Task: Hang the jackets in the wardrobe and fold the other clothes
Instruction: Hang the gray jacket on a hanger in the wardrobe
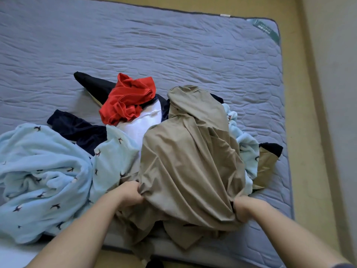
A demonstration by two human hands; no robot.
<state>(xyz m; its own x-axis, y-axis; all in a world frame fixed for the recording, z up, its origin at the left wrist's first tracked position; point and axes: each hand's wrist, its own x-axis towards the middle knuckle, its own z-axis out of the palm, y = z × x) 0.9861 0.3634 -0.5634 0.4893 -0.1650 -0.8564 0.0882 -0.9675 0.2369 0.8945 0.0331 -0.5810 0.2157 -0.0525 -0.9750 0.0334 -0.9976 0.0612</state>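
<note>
left hand (131, 192): bunches the tan garment's (185, 151) left side
right hand (244, 209): grips its right side, likely spreading it
mattress (173, 45): pile near front edge

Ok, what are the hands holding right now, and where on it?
Both grip the tan garment: the left hand bunches fabric at its near left edge, the right hand at its near right edge.

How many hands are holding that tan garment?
2. The left hand grips the tan garment at its near left edge; the right hand grips its near right edge. No other hand shows.
</note>
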